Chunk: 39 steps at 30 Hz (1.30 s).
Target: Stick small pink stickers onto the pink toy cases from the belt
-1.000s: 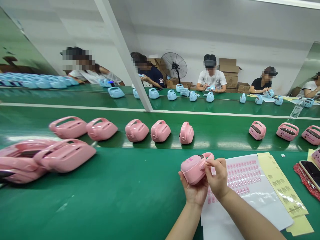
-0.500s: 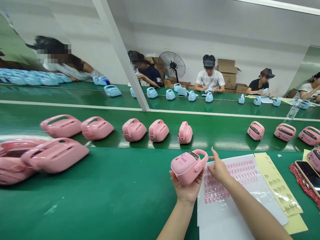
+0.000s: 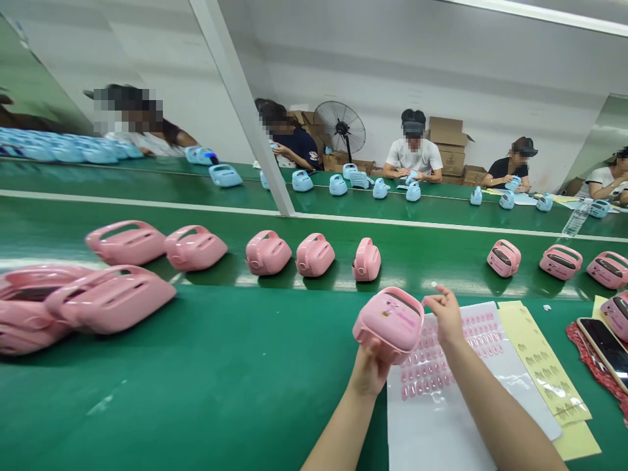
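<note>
A pink handled case with a rounded body and a printed lid is held up above the green table. My left hand grips it from below, thumb on its near side. At the case's right, the curled fingers of my right hand meet the handle. A small white piece shows at a fingertip of that hand; what it is, I cannot tell. Beneath my right forearm lies a white sheet bearing rows of pink oval stickers. Yellow sticker sheets lie to its right.
Several pink cases stand along the green belt ahead. More pink cases sit at left. A phone rests on red wrap at right. Beyond a white rail, co-workers sit by blue cases and a fan.
The pink case has turned and tilted, bringing its printed lid towards me, and has moved slightly right. My right hand has shifted right and up, its fingers now curled at the handle.
</note>
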Tool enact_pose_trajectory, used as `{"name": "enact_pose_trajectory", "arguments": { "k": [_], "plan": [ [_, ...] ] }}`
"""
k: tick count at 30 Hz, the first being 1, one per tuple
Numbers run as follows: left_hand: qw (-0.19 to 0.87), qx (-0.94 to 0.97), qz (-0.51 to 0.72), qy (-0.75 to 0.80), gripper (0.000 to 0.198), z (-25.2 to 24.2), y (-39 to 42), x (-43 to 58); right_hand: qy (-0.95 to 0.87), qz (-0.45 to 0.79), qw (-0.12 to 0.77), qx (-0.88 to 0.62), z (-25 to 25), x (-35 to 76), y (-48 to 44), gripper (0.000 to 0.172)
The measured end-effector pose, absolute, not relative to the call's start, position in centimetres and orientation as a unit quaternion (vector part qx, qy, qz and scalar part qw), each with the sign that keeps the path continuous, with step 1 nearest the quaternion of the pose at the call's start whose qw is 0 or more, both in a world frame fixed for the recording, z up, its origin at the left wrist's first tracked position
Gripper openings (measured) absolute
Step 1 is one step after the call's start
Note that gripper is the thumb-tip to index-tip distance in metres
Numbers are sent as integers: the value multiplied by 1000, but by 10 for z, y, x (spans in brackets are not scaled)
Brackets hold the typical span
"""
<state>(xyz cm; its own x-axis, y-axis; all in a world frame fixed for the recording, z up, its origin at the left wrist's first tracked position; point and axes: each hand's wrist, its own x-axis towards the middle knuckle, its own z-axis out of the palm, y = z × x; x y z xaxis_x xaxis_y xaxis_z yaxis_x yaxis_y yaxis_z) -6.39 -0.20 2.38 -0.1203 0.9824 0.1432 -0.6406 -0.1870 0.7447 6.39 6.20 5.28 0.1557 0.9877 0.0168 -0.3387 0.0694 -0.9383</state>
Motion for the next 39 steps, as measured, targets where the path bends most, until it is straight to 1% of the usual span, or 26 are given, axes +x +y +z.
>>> {"name": "enact_pose_trajectory", "arguments": {
  "k": [2,4,6,8,10,15,21,28,31,33,36,39],
  "plan": [
    [536,400,674,314,81,26,-5,-57,-388,538,639,-390,73,82,57,41],
    [462,497,639,362,91,26,-6,-46,-425,561,615,-355,89,98,48,42],
    [390,579,600,391,90,23,-6,-32,-463,585,571,-342,97,113,39,43],
    [350,633,566,395,85,19,-3,-19,-491,596,530,-352,97,124,33,44],
    [322,673,542,387,84,16,2,-9,-500,600,508,-362,93,134,31,43],
    [263,727,520,363,87,16,8,1,-501,603,499,-369,82,142,32,39],
    [247,739,512,362,85,13,9,-1,-533,573,493,-381,77,140,30,34],
    [238,735,514,372,87,5,12,-2,-604,427,540,-403,64,135,25,25],
    [244,734,515,369,86,6,12,-3,-662,331,547,-391,57,136,24,24],
    [245,735,513,369,87,7,11,-3,-710,231,544,-382,53,139,24,26],
    [243,730,525,364,88,10,11,-3,-766,90,514,-375,49,144,24,32],
    [249,724,530,363,87,12,10,-4,-779,27,495,-384,51,146,23,42]
  ]
}}
